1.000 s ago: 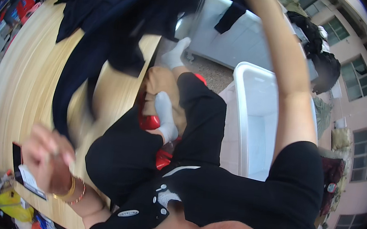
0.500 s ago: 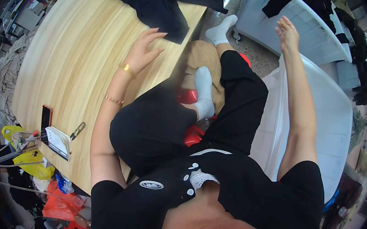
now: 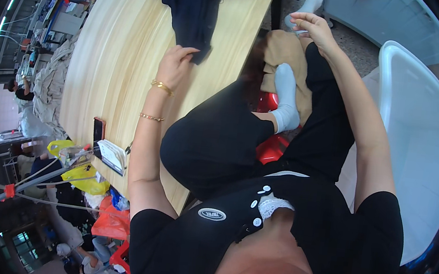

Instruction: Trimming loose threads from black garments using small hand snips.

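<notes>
While our left hand (image 3: 173, 69) rests at the near end of the dark garment (image 3: 191, 6), which lies on the far part of the pale wooden desk (image 3: 114, 65), we cannot tell whether its fingers pinch the cloth or only touch it. Our right hand (image 3: 318, 33) hangs past the desk's edge, its fingers loosely bent, apart and visibly without cloth. We do best to grip close to the hem and draw evenly, avoiding creases. A phone (image 3: 99, 130) sits by our left forearm; a white bin (image 3: 421, 127) stands at our right; crumpled beige cloth (image 3: 52, 88) lies beyond.
</notes>
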A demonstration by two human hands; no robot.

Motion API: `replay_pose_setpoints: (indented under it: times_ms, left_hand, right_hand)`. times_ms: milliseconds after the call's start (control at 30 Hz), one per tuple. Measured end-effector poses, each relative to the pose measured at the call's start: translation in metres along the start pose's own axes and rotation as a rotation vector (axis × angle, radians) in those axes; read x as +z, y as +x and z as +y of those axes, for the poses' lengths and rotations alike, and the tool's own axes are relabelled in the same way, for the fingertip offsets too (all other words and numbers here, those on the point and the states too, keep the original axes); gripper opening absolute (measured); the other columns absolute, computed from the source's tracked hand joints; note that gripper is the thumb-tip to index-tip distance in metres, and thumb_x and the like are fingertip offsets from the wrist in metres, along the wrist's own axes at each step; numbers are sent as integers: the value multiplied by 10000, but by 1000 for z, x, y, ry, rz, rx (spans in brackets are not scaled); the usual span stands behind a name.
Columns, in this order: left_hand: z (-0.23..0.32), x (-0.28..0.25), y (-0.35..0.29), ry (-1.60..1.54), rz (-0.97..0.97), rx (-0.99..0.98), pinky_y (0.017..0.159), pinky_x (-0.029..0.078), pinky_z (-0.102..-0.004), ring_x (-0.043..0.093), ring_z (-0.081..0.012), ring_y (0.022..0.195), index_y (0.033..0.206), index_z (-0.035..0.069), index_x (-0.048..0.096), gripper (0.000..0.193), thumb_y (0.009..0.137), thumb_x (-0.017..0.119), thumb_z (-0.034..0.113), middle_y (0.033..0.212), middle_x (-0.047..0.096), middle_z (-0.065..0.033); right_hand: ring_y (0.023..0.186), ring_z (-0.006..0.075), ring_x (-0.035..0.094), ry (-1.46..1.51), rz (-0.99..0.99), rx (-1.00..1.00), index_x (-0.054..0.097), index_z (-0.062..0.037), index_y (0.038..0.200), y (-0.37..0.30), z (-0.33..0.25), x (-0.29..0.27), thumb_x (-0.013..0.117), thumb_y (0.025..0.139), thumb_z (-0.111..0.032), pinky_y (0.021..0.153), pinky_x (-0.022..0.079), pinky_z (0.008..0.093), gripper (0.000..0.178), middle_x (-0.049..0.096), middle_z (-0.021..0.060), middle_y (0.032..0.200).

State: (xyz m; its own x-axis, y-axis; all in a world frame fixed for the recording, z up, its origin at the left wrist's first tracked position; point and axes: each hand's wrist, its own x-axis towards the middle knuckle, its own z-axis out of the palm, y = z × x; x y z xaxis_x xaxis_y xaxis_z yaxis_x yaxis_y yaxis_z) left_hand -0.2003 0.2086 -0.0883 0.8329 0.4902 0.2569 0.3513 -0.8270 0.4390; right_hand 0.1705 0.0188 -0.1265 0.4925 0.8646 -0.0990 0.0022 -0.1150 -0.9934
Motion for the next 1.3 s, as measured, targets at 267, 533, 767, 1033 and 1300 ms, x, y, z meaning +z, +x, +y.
replay_pose_setpoints:
  times_ms: [267,533,767,1033,1300]
  left_hand:
    - [-50,-62,-62,38,91,-241,849,472,-355,607,-285,943,870,16,684,176,795,526,37,922,638,-122]
    - [1,3,10,-560,179,-395,656,504,-249,645,-122,760,1031,11,689,176,889,627,94,970,664,-66]
    - [36,33,82,-810,51,-637,562,508,-253,644,-130,719,1274,-79,510,681,814,767,353,904,673,-100]
    - [44,0,32,-1086,396,-579,821,493,-221,636,-102,910,1147,-49,648,292,868,689,29,1025,697,-56]
    - [25,-15,6,-1402,483,-603,848,477,-230,638,-119,934,1087,-37,668,248,854,705,39,1034,697,-69]
  right_hand:
    - [894,82,600,-223,12,-178,561,-101,1319,15,8,35,639,905,-159,759,500,243,425,589,45,1201]
    - [719,41,522,-325,-5,-217,573,20,1119,17,42,69,747,854,-202,610,435,209,388,569,-5,814]
    - [568,13,494,52,-387,-189,529,-43,775,-46,-29,118,690,882,-107,487,398,193,204,529,-61,666]
    - [698,121,629,-303,-650,-567,699,-56,962,-97,-91,161,671,855,-105,627,487,264,121,658,50,829]
    - [1179,308,554,-798,196,-760,605,-40,1223,58,-25,139,729,783,-367,1002,428,391,562,579,146,1276]
